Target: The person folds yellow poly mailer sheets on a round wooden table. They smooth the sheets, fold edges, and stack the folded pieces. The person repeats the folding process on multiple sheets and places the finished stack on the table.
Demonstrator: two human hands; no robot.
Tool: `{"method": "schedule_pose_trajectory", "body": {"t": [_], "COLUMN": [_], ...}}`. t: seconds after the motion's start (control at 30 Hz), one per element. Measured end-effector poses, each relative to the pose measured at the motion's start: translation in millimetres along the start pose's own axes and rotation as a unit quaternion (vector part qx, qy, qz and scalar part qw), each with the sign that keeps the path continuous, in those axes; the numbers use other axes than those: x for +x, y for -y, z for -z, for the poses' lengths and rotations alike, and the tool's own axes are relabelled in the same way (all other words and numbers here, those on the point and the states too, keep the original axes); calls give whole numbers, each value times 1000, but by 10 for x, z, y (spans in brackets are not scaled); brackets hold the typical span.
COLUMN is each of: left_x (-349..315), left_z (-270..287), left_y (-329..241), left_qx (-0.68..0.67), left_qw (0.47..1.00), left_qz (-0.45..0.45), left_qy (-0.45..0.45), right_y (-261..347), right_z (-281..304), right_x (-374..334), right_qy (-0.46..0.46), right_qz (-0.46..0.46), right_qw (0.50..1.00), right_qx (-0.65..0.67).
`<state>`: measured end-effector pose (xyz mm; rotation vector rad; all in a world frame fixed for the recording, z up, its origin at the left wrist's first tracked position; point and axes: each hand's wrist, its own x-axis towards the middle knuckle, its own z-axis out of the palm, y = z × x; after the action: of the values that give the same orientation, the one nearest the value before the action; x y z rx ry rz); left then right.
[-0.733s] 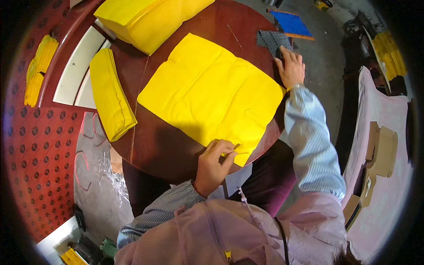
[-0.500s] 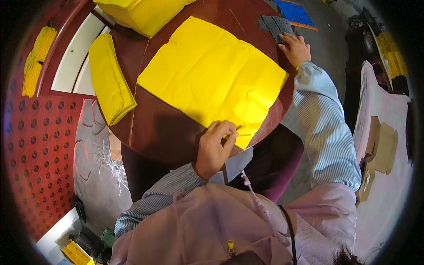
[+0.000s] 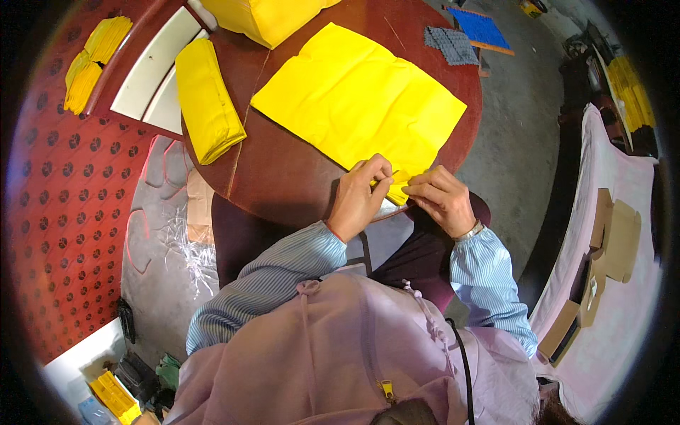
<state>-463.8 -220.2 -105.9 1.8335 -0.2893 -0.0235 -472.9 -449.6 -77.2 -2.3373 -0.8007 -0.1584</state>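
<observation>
A large flat yellow sheet, lightly creased, lies on the round dark red table. Its near corner reaches the table's front edge, where the material looks bunched or folded. My left hand pinches that corner from the left, thumb against the curled fingers. From the right, my right hand closes its fingertips on the same corner. Any small item between the fingertips is too hidden to make out. At the table's far right lies a cluster of grey strips, apart from both hands.
A folded yellow bundle lies left of the sheet, and a thick yellow stack stands at the back. Beyond the grey strips sits a blue slatted panel. Opened cardboard boxes rest on a pale cloth at right.
My right hand has left the grey strips and come back to the sheet's near corner beside my left hand. A thin dark strip seen earlier by my left fingers no longer shows.
</observation>
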Motion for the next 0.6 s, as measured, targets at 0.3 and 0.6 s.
{"method": "schedule_pose_trajectory", "body": {"t": [0.3, 0.6], "left_x": [-18, -15], "left_z": [33, 37], "left_y": [38, 35], "left_qx": [40, 30], "left_qw": [998, 999], "left_qz": [-48, -17], "left_qy": [10, 26], "right_y": [-90, -119], "right_z": [-94, -191], "right_x": [-10, -56], "right_qy": [-13, -18], "right_qz": [-66, -215], "right_qw": [992, 956], "right_qx": [103, 197]}}
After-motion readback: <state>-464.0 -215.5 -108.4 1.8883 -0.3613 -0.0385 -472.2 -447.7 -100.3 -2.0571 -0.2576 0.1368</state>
